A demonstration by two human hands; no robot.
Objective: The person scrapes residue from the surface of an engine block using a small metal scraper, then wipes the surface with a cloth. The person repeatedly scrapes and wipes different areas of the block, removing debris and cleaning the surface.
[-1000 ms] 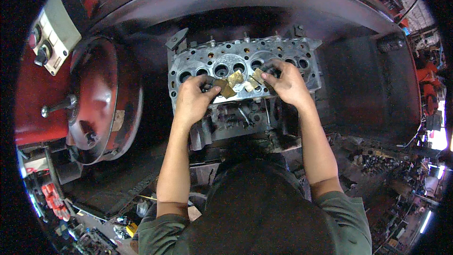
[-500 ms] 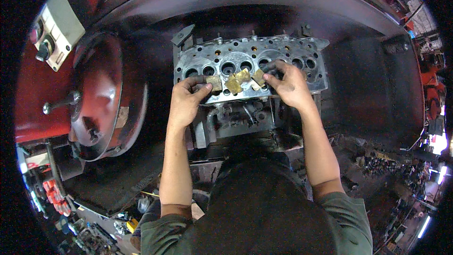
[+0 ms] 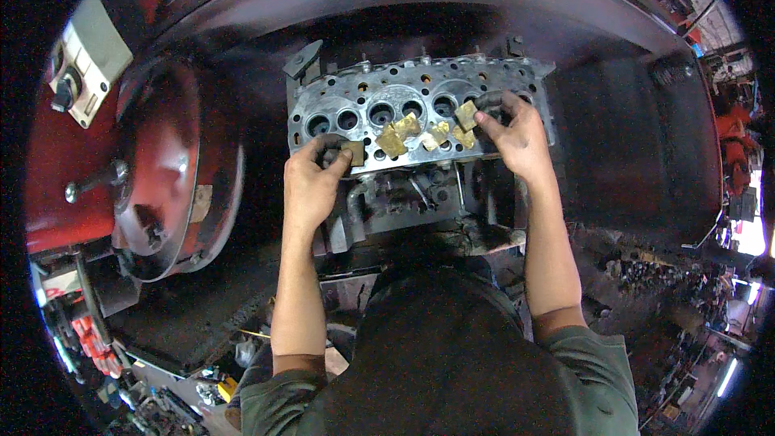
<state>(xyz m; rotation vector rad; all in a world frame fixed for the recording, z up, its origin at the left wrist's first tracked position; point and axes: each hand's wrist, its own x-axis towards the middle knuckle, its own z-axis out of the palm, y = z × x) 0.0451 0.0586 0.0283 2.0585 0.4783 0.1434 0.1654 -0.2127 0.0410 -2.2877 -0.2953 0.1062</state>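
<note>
A cylinder head (image 3: pixel 420 109) lies face up between a red housing (image 3: pixel 153 178) and dark open metal. The left hand (image 3: pixel 311 186) pinches a brass square (image 3: pixel 352 153) at its near edge; the right hand (image 3: pixel 521 137) fingertips press another square (image 3: pixel 466 115)

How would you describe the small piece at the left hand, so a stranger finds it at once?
Start at the grey metal cylinder head with its row of round holes. On its face lie several small brass-coloured squares. The one meant sits alone at the near left edge, against the left hand fingers.
</note>
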